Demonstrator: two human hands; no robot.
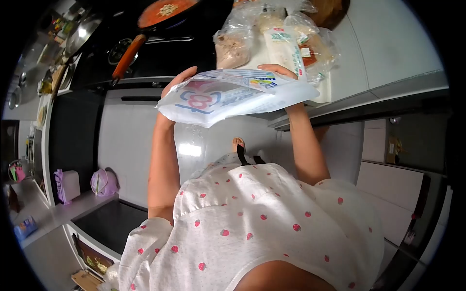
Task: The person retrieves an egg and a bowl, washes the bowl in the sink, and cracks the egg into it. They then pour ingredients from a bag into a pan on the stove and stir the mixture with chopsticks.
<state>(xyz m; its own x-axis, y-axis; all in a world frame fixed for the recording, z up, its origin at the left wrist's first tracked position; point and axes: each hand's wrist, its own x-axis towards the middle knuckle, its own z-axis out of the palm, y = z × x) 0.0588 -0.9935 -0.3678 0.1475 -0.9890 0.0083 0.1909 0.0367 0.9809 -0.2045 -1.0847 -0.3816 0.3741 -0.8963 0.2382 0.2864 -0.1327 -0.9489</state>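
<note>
A white plastic bag (242, 99) with blue and pink printing is stretched between my hands above the floor, in front of the counter. My left hand (180, 80) grips its left end, with the fingers partly behind the plastic. At the right end, my right hand (279, 70) holds the far edge, and much of that hand is hidden by the bag. Whether anything lies inside the bag cannot be seen. Just beyond my right hand are a white printed packet (284, 48) and a clear bag of pinkish-brown food (233, 48).
A frying pan (148, 19) with red sauce and pale pieces sits on the black stove (204, 29), its orange handle (128, 58) pointing toward me. Clear food bags (318, 51) crowd a white tray (323, 94) on the right counter (383, 43). A wooden board (330, 12) lies behind.
</note>
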